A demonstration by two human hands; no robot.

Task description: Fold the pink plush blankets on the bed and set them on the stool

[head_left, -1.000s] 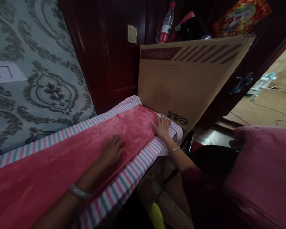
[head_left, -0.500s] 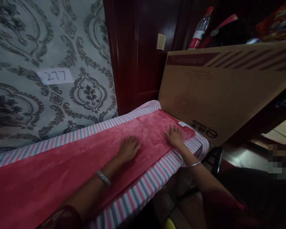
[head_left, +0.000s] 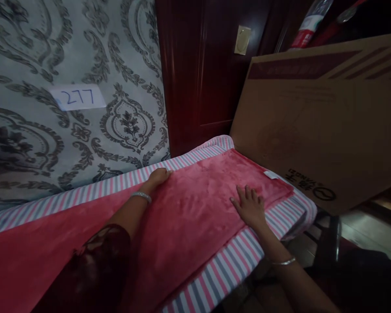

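Note:
A long folded red plush blanket [head_left: 195, 213] lies flat over a striped cloth [head_left: 211, 278] in white, pink and grey on a narrow table. At the blanket's far edge, by the wall, my left hand [head_left: 159, 176] has its fingers together and bent on the fabric; the fingertips are partly hidden. My right hand [head_left: 250, 208] rests palm down near the blanket's right end, fingers spread on the plush. A small white label [head_left: 271, 174] sits on the right-hand edge of the blanket.
A big cardboard box [head_left: 299, 117] stands beyond the table's right end, with a plastic bottle [head_left: 311, 24] above its edge. Behind the table are a patterned wall [head_left: 127, 65], a paper marked 277 [head_left: 79, 97] and a dark red wood panel [head_left: 202, 65]. Dark metal legs [head_left: 334, 237] show lower right.
My left hand has moved from the middle of the blanket to its far edge. My right hand stays spread on the right part. The view has shifted a little left and closer.

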